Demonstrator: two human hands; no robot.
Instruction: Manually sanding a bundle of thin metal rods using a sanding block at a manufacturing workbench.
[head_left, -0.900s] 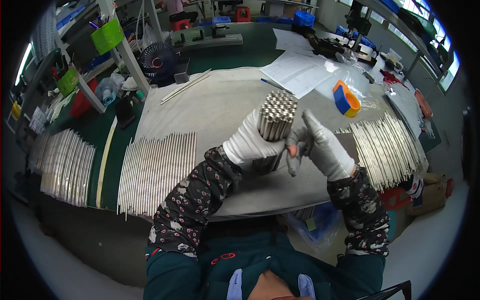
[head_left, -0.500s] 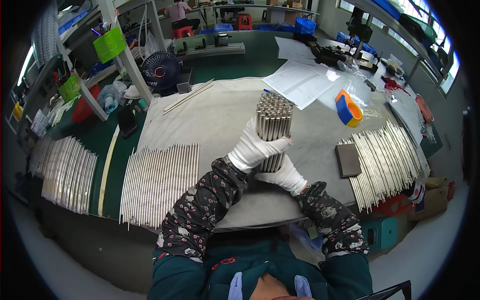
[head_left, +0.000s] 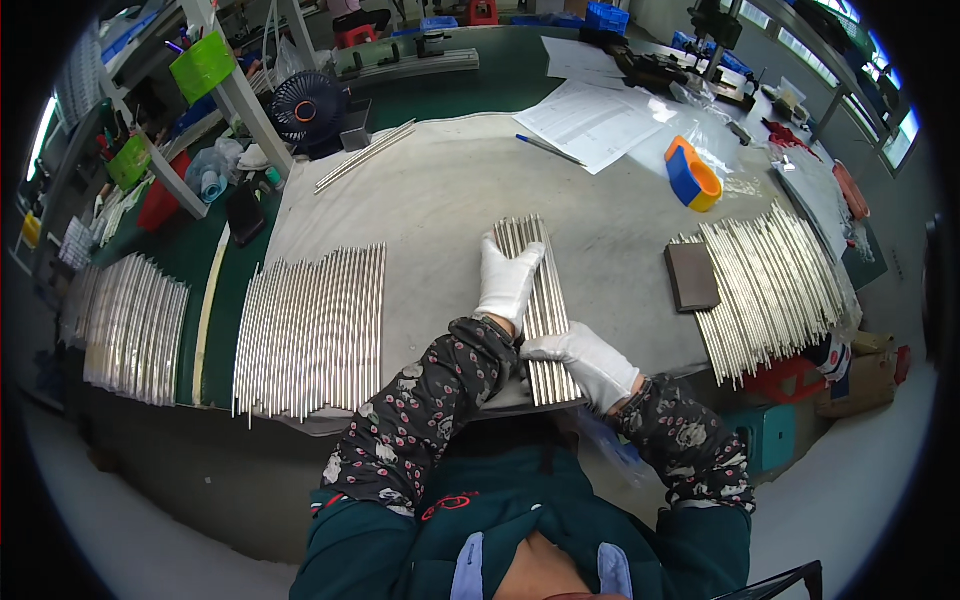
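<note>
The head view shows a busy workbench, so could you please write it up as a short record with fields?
Left hand: white-gloved, around the upper part of the rod bundle
Right hand: white-gloved, on the bundle's lower part
Surface: grey cloth
Left of bundle: row of metal rods
Right of bundle: dark block, beside more rods
Beyond: papers, blue pen, orange-and-blue ring-shaped item

Rod bundle [head_left: 547, 300] between left rod row [head_left: 312, 335] and right rod pile [head_left: 772, 295]; papers [head_left: 590, 122] behind.
</note>
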